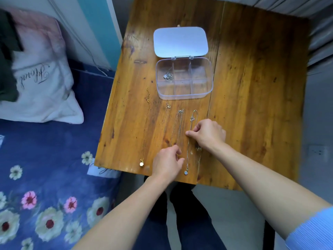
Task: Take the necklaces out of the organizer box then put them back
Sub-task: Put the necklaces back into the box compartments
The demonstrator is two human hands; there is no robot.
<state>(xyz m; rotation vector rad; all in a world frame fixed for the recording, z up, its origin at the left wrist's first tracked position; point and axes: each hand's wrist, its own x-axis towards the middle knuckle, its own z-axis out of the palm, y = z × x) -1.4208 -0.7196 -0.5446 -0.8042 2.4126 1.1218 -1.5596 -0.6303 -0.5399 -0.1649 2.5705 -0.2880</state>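
Observation:
A clear organizer box (pixel 209 76) with several compartments stands open on the wooden table (pixel 252 87), its lid (pixel 180 41) folded back. One silver necklace (pixel 167 75) lies bunched in the far left compartment. Several necklaces lie stretched out in front of the box: a gold one (pixel 146 127) at the left, a thin one (pixel 166 114), a silver chain (pixel 177 127), and a silver necklace (pixel 188 156) at the right. My right hand (pixel 207 134) pinches the right silver necklace's chain. My left hand (pixel 167 164) rests with fingertips on the lower end of the silver chain.
The table's near edge (pixel 162 177) is just under my left wrist. A bed with a blue flowered cover (pixel 45 177) and a white pillow (pixel 41 78) lies to the left. Grey folded fabric (pixel 320 33) sits at the far right.

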